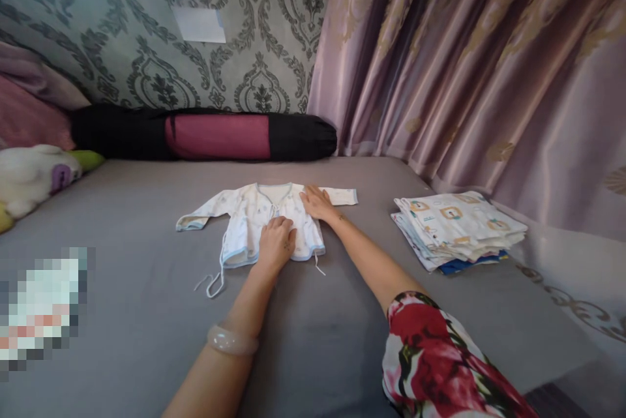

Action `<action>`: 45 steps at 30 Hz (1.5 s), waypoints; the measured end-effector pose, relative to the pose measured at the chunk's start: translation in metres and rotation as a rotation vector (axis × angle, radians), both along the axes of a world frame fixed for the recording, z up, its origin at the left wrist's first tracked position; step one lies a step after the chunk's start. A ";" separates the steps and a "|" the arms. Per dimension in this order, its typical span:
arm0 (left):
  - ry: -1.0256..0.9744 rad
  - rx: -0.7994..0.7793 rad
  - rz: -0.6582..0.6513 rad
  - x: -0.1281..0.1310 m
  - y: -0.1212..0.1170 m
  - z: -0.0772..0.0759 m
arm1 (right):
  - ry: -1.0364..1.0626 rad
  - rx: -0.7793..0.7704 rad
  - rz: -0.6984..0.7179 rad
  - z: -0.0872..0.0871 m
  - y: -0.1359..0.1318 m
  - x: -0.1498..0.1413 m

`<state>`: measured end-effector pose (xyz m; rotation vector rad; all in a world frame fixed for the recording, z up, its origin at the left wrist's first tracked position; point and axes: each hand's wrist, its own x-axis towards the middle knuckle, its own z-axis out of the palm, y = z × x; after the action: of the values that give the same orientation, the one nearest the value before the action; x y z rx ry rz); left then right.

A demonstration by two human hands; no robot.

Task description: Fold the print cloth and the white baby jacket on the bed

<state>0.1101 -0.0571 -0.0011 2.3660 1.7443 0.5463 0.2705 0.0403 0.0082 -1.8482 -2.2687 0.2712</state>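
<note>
A small white baby shirt (247, 225) with pale blue trim lies spread on the grey bed sheet, both sleeves stretched out sideways. Its thin tie strings trail below the hem, one on each side. My left hand (278, 238) rests on the shirt's lower front, its fingers extended over the cloth. Near the shoulder on the right, my right hand (317, 201) lies flat on the fabric, fingers spread toward the base of that sleeve. Neither hand pinches the cloth. A pale bangle (232, 341) circles my left wrist.
To the right sits a stack of folded printed cloths (460, 222). A long black and maroon bolster (218, 135) runs along the patterned wall. A white plush toy (29, 173) is at the far left, and mauve curtains (440, 59) hang at right. The grey sheet (132, 313) surrounds the shirt.
</note>
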 end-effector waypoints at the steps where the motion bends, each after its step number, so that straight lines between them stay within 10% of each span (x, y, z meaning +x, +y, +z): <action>1: 0.016 -0.005 -0.003 0.000 0.000 0.000 | 0.024 -0.054 0.000 -0.002 0.000 -0.005; 24: 0.056 -0.041 -0.022 -0.002 -0.001 0.010 | -0.171 -0.140 -0.273 -0.009 -0.004 0.081; 36: -0.324 -0.101 0.058 -0.020 0.005 0.039 | -0.079 -0.122 0.050 0.000 0.017 -0.032; 45: -0.655 -0.006 0.405 -0.099 0.028 0.038 | -0.111 -0.068 -0.005 -0.018 0.029 -0.039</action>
<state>0.0108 -0.0294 0.0366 1.5406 1.8546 1.1993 0.2313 0.0694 -0.0102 -1.9485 -2.3550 0.2540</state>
